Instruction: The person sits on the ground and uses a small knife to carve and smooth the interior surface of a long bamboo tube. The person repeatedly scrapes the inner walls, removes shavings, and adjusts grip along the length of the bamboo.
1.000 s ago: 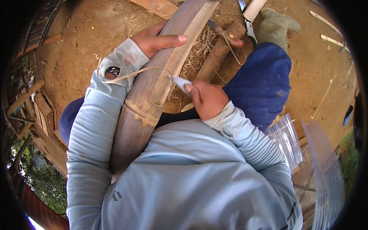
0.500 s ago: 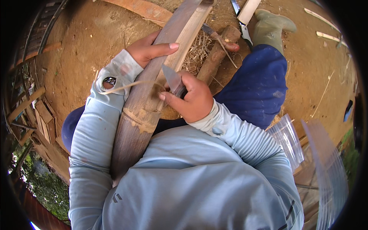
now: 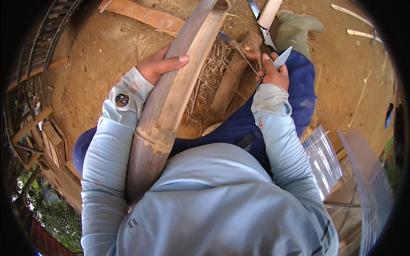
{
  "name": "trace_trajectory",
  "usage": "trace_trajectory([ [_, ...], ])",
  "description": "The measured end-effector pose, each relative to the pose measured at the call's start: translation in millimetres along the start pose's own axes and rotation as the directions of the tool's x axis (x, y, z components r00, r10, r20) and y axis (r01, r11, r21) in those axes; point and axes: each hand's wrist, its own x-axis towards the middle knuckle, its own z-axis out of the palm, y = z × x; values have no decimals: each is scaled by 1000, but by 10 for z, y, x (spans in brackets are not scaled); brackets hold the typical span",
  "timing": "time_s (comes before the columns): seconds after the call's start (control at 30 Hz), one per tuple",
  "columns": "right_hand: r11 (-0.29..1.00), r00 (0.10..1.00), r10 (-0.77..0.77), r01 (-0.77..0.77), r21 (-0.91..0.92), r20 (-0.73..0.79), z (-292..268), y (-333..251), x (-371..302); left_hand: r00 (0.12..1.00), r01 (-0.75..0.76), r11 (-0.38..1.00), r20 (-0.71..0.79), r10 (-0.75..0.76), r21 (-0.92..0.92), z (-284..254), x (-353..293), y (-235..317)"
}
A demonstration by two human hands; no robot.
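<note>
A thick bamboo pole point(image 3: 159, 104) lies slanted across my lap, its lower end against my left side and its hollow end pointing away. A pale shaved strip runs along its right side down to a node. My left hand point(image 3: 161, 66) is wrapped around the pole from the left, thumb on top. Off to the right, apart from the bamboo, my right hand point(image 3: 274, 77) holds a knife, its pale blade point(image 3: 282, 58) pointing up and right above my knee. The fingers hide its handle.
Curled shavings point(image 3: 213, 70) lie on the dirt beside a short log point(image 3: 235, 77). A dark-bladed tool with a brown handle point(image 3: 245, 49) rests by the log. Beyond are a saw point(image 3: 254, 7), a board point(image 3: 270, 13) and my boot point(image 3: 294, 34). Clear corrugated sheets point(image 3: 322, 160) stand at right.
My right hand has swung away from the bamboo to the right with the knife, its blade now pointing up-right. The thin strip near the node is gone. My left hand keeps its hold.
</note>
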Motion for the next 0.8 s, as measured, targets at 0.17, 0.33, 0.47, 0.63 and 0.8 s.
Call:
trace_trajectory([
  [0.17,999,970,35,-28,-34,239,58,60,-52,1000,28,951,0,-29,-309,-5,-36,-170],
  [0.33,887,886,105,122,-445,452,225,93,-35,977,213,880,107,-185,-425,-35,-70,-200],
  [0.47,591,840,-99,481,-648,533,349,115,308,989,144,932,65,-130,-331,55,-64,-95],
  [0.63,309,724,-291,689,-655,625,538,83,822,996,89,959,33,-83,-271,79,-37,-72],
  [0.8,221,715,-273,698,-681,644,811,-42,1130,998,61,974,15,-59,-220,79,-24,-59],
])
